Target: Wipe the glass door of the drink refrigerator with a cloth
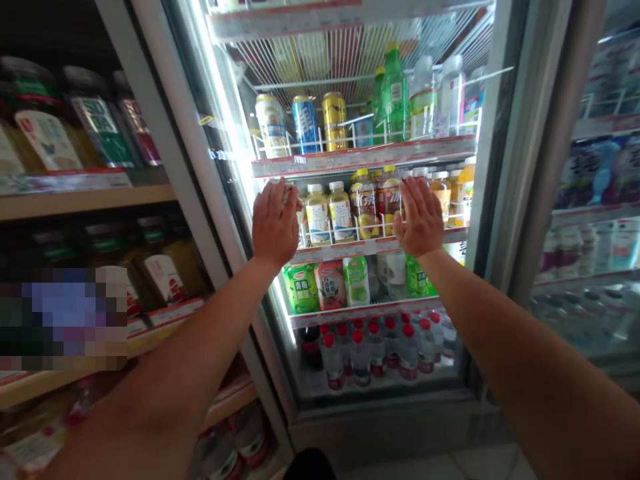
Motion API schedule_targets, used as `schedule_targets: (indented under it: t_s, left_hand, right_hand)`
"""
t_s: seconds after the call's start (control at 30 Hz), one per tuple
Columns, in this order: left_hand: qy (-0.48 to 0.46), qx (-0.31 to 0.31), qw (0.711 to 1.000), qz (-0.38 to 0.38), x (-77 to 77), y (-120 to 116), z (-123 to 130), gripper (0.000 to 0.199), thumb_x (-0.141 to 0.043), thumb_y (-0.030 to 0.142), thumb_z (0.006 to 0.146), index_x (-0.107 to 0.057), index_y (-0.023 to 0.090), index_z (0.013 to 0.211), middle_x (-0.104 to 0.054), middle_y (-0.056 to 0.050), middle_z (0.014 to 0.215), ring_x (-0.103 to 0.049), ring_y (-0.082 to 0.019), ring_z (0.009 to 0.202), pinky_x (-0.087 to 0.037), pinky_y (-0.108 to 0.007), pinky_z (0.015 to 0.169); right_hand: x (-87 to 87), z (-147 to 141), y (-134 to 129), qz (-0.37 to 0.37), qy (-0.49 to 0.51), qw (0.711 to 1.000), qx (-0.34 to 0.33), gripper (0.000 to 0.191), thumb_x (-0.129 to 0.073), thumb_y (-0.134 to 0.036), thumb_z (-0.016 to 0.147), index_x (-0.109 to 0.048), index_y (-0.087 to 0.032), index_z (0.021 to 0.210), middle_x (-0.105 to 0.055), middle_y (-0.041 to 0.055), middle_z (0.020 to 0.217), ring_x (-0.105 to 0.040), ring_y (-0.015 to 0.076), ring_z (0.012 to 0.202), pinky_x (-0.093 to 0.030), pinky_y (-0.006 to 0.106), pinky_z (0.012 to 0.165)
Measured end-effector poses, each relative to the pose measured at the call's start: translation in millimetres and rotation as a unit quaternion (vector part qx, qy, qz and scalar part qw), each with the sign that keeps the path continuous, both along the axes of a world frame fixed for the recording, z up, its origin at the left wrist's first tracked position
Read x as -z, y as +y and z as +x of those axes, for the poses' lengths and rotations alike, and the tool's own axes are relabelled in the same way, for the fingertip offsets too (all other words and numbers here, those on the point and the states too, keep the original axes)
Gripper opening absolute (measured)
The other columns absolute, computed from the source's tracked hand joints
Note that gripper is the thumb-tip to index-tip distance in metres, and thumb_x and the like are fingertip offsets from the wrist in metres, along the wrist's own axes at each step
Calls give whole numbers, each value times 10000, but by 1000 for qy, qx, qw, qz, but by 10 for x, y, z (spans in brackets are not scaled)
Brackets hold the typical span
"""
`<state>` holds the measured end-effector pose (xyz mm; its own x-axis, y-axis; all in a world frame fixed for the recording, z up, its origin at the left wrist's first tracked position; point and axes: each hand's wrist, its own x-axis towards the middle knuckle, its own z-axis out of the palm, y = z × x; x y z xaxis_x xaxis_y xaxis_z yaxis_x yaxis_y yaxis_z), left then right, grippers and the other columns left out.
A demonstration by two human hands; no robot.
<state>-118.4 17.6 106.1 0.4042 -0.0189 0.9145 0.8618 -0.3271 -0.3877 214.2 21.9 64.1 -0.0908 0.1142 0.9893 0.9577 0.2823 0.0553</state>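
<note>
Fingers point(274, 199) straight, the left hand point(275, 230) is raised, seemingly empty, before the left end of a shelf point(345, 251); white-capped bottles point(341, 212), then yellow-capped bottles point(365, 203), stand between it and the right hand point(421, 221), likewise. Gentle contact would probably keep neighbouring bottles upright.

The hands point(274, 223) and forearms point(220, 333) are bare, the forearms tapering to slimmer wrists point(269, 261).
</note>
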Motion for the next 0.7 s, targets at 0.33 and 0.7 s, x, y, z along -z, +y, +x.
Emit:
schedule_targets:
  t_s: [0.33, 0.7]
  left_hand:
    - [178, 20, 984, 16, 316, -9, 523, 559, -500, 154, 1023, -394, 220, 1568, -494, -89, 1563, -280, -263, 1545, -279, -476, 1266]
    - [242, 86, 966, 19, 452, 90, 1202, 526, -512, 90, 986, -475, 176, 1503, -505, -67, 1557, -215, -236, 1565, -220, -457, 1302]
  right_hand:
    - [-6, 4, 20, 10, 78, 997, 17, 612, -364, -310, 970, -368, -194, 1571, -425, 103, 1615, -326, 249, 1529, -219, 532, 1234]
    - [-8, 18, 94, 44, 125, 991, 21, 565, -357, -307, 975, -444, -171, 1516, -468, 121, 1584, -357, 239, 1512, -275, 503, 1204]
